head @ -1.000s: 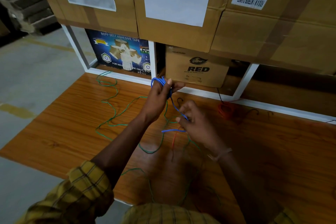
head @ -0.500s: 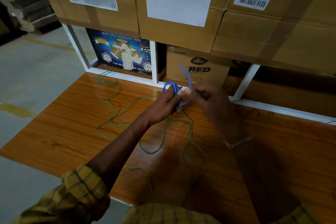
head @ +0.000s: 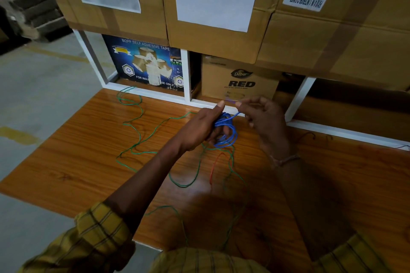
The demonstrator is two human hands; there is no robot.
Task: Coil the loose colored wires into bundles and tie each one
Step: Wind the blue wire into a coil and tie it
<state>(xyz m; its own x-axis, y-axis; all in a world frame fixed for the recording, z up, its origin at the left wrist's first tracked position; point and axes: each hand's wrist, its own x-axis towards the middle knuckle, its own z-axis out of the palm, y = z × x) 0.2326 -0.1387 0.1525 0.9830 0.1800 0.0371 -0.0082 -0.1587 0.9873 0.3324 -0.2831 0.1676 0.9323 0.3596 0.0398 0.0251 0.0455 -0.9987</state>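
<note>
A coiled blue wire bundle (head: pixel 225 131) hangs above the wooden table (head: pixel 77 153), held in my left hand (head: pixel 199 127), whose fingers curl round its top. My right hand (head: pixel 264 117) is just to the right and pinches the bundle's free blue end, which runs taut from the coil to the fingertips. A long loose green wire (head: pixel 142 137) sprawls over the table to the left and under my arms. A short red wire (head: pixel 214 164) lies below the bundle.
A white shelf frame (head: pixel 188 77) stands at the table's far edge, with a blue tape carton (head: pixel 144 62) and a brown box marked RED (head: pixel 239 80) behind it. Large cardboard boxes (head: pixel 213 35) sit on top. Concrete floor lies left.
The blue wire's trailing length has been wound up and both hands came together; the coil now hangs lower from my left hand while my right hand pulls the free end toward the right.
</note>
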